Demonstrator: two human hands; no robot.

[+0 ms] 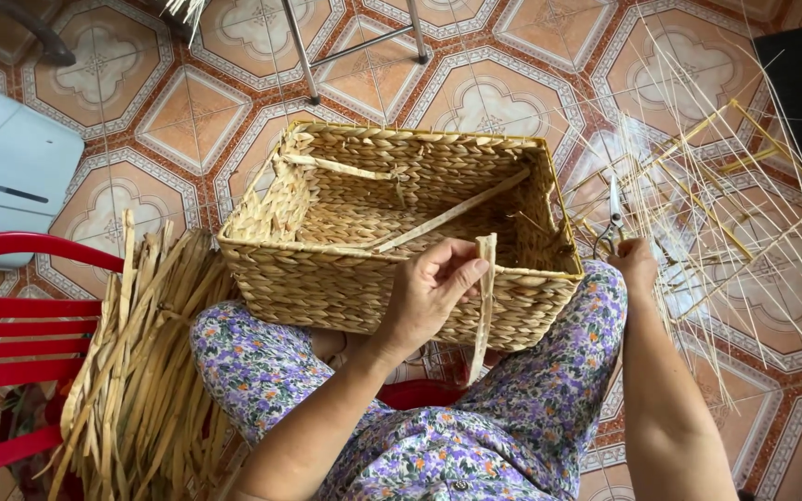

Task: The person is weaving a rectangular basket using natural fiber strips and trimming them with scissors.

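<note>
Pinching flat straw strip (485,306) at woven basket (401,232) rim — left hand (429,297) fingers; right hand (636,263) clenched on scissors (614,218).

I see a rectangular woven basket (345,278), tan, open side up, resting on my flowered lap. A pale flat strip (485,306) hangs from its near rim. Small scissors (614,218) point upward beside its right wall.

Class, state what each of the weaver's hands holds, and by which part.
Left hand pinches the dried fibre strip near its upper end. Right hand holds the scissors by the handles.
</note>
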